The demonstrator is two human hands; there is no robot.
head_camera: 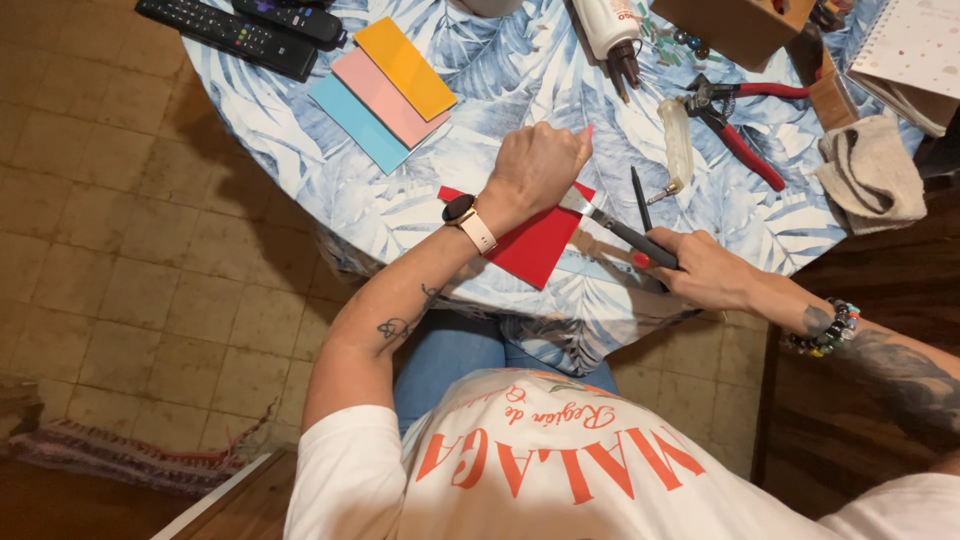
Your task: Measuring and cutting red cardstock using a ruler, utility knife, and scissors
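Red sheet on blue-and-white leaf-patterned tablecloth, fanned yellow, pink and light blue sheets, red-handled pliers, black remote controls, beige striped cloth, brown tiled floor.
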